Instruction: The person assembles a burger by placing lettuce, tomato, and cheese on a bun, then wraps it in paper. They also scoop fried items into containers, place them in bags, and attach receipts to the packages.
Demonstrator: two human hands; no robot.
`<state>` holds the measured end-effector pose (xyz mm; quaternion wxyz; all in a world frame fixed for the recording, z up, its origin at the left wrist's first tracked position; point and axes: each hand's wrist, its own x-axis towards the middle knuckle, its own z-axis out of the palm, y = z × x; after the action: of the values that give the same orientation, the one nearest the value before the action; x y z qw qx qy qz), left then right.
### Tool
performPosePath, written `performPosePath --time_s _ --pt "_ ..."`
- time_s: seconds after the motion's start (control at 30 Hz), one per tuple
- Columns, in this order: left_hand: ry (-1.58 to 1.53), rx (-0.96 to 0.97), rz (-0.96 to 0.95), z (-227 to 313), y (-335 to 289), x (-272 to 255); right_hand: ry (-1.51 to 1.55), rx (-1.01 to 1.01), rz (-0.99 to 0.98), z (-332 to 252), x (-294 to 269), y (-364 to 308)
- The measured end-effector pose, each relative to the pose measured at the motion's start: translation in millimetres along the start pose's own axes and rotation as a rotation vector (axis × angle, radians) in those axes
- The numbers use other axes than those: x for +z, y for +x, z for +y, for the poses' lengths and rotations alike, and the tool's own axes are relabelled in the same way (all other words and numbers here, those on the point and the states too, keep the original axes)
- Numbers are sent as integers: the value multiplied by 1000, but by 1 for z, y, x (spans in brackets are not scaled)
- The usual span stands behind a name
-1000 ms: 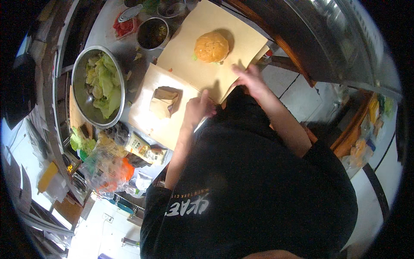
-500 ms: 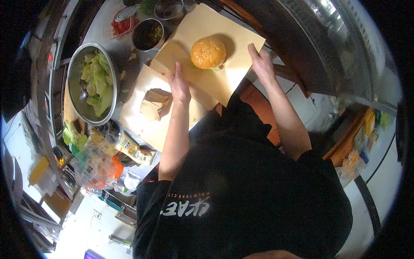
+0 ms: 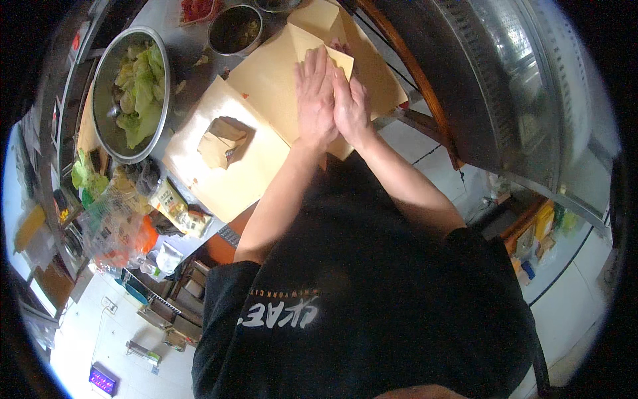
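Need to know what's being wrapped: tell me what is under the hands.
Under the left hand and right hand only folded tan wrapping paper shows, one corner pulled over. Whatever is inside is fully covered by paper and hands.

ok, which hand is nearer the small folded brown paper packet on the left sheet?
Left. The left hand presses the folded paper just right of the small folded brown paper packet; the right hand lies beyond it, farther away.
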<state>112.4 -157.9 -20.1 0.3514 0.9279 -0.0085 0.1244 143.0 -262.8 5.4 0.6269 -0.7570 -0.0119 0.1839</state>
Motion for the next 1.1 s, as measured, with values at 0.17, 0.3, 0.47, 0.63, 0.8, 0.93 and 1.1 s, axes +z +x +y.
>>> performPosePath --time_s 0.17,0.3,0.47,0.63,0.8,0.93,1.1 --pt "-370 -152 71 8 6 10 412 41 98 6 3 14" --pt "-572 -379 212 16 6 24 263 111 111 0 -4 15" --pt "-544 -355 370 29 12 38 -903 -749 61 -5 -7 15" --pt "-365 -71 178 7 -9 -8 -837 -309 -314 8 -4 19" --pt "27 127 -181 -18 -20 -46 -213 -245 -457 6 -47 31" --pt "124 353 -418 -35 10 -64 -739 -298 -367 -7 -109 46" --pt "82 526 -459 -47 40 -57 -999 -981 -636 1 -118 63"
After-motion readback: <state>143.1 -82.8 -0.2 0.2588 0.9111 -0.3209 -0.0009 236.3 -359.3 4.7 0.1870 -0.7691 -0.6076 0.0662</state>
